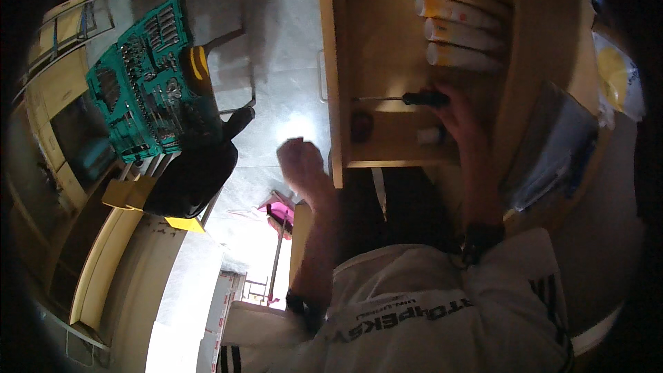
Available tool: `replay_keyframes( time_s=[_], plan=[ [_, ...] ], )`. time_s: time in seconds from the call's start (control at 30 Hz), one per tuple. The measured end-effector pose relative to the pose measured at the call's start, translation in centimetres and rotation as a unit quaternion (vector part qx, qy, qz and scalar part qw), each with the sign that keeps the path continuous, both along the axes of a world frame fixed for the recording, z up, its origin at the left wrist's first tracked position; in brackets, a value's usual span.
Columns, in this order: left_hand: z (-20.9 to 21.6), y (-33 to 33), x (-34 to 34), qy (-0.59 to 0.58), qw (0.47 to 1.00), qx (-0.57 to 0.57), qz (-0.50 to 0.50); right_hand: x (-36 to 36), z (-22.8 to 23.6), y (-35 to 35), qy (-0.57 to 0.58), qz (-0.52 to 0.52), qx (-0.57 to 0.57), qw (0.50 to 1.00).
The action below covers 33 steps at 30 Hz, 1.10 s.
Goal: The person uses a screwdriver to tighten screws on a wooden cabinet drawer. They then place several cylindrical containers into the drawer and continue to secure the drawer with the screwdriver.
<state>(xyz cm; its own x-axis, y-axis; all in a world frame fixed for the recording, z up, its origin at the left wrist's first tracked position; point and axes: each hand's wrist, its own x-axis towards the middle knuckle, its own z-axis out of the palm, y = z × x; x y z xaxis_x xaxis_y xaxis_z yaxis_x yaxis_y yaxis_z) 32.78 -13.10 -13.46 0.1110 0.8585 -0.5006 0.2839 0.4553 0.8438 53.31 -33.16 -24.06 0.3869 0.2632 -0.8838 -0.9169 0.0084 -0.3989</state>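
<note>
From far away, I am looking down at a wooden drawer (333, 48). My right hand (452, 112) is sitting inside the drawer, and its grip is pinching the back end of a screwdriver (423, 99) by the black handle. The screwdriver is lying crosswise inside the drawer, with its thin metal tip pointing at the front wall. I am not able to tell if the tip is touching the wood.

My left hand (302, 167) is hanging just outside the front of the drawer. Its fingers are curling into a fist, and I cannot tell if a small thing is hiding in there.

Three white tubes (459, 36) are resting in the far part of the drawer. A small white thing (429, 136) and a dark round thing (360, 126) are lying in the near part. A green tool case (117, 97) is lying open well to the left of the drawer.

I am worrying about the tip slipping and scratching the wood, because my grip is pinching so far back. The dark shadows in the drawer could be spoiling my aim. The drawer could be wobbling under a hard push, since my left hand is not seeming to brace it.
</note>
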Motion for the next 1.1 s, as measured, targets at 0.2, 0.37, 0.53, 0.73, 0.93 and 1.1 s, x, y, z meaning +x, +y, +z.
replay_keyframes(
  time_s=[0.2,0.37,0.53,0.73,0.93,1.1],
  plan=[
    [-10.4,3.7,0.5,0.077,0.914,0.052,-0.395,1.5,2.5,0.8,-0.022,0.305,-0.106,0.946],
    [-11.5,3.9,1.2,-0.038,0.943,-0.052,-0.325,0.8,2.2,1.1,-0.039,0.275,-0.123,0.953],
    [-9.6,4.2,2.0,0.078,0.899,0.055,-0.428,0.5,2.7,1.0,-0.091,0.243,-0.058,0.964],
    [-9.3,4.0,2.2,0.074,0.889,0.133,-0.432,0.8,2.5,0.9,-0.066,0.166,-0.029,0.983],
    [-9.7,4.1,2.1,0.107,0.879,0.142,-0.443,0.5,-0.2,-0.3,-0.346,0.218,-0.158,0.899],
    [-9.9,3.2,2.4,0.002,0.977,0.006,-0.214,0.4,1.0,1.2,0.021,0.056,0.025,0.998]
  ],
)
